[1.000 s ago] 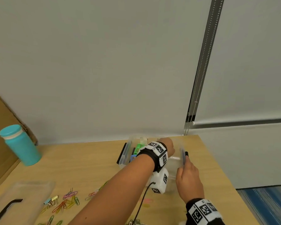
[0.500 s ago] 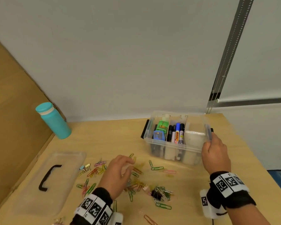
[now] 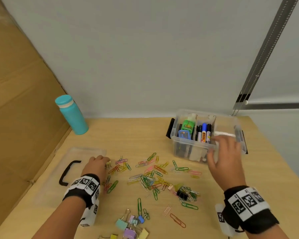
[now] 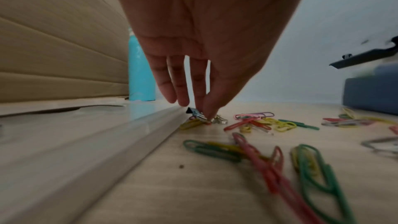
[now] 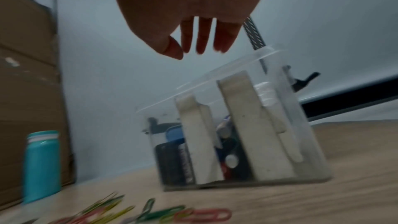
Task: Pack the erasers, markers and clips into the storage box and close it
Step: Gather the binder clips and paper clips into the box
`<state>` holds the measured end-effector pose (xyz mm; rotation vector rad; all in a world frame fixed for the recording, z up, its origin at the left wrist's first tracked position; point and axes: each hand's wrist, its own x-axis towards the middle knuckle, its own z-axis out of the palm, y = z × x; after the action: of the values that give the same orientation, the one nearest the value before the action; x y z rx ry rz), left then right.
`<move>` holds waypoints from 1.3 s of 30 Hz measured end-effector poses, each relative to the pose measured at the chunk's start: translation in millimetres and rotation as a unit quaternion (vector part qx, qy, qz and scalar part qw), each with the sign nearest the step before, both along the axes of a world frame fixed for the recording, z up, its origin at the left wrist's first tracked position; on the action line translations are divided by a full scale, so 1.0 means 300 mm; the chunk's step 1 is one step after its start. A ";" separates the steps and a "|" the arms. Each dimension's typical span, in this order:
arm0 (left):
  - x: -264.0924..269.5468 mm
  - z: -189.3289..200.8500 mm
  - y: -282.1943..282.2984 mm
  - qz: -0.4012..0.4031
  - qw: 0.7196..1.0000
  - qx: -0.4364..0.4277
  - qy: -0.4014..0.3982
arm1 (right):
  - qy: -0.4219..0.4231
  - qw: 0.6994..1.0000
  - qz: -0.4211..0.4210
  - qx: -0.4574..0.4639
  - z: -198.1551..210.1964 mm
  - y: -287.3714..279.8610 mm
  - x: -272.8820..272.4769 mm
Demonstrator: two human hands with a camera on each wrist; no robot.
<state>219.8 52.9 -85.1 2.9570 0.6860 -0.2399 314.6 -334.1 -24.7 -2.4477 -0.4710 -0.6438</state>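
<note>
1. Head view: the clear storage box [image 3: 193, 149] stood on the wooden worktop [image 3: 131, 135], its top uncovered. Markers [image 3: 204, 133] stood in its middle compartment; green and blue erasers [image 3: 186, 130] sat in the compartment left of them. The right hand [image 3: 224, 161] hovered at the box's near right corner, fingers spread and relaxed, gripping nothing. Left of the box, coloured paper clips [image 3: 150, 175] lay scattered, with binder clips [image 3: 131, 225] nearer the person. Farther left of the box lay the clear lid [image 3: 59, 178] with a black handle; the left hand [image 3: 97, 166] reached down at its right edge. A teal bottle [image 3: 71, 114] stood far left of the box, beside a cardboard panel [image 3: 16, 100].

2. Left wrist view: the left hand [image 4: 193, 48] pointed down, its fingertips [image 4: 210, 110] closed together on a small binder clip [image 4: 197, 114] lying against the lid's rim [image 4: 129, 135]. The box showed only as a blur at the right edge.

3. Right wrist view: the right hand [image 5: 189, 23] hung above the storage box [image 5: 237, 134], fingers loosely apart, touching nothing. The picture was blurred. Paper clips [image 5: 150, 212] lay in front of the box.
</note>
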 end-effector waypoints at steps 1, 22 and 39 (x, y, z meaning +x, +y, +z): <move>0.009 -0.002 0.003 -0.009 1.000 0.014 0.004 | 0.031 0.998 0.054 -0.033 -0.005 0.021 -0.025; 0.017 0.024 0.061 0.060 0.970 -0.196 -0.131 | 0.480 0.851 0.184 0.108 -0.112 0.110 -0.104; 0.076 -0.025 0.065 -0.029 0.994 -0.100 -0.021 | 0.546 0.640 0.090 0.533 -0.142 0.145 -0.110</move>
<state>242.6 72.3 -92.6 2.7845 0.5378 -0.2366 281.5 -290.5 -67.3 -1.1883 0.1853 0.5974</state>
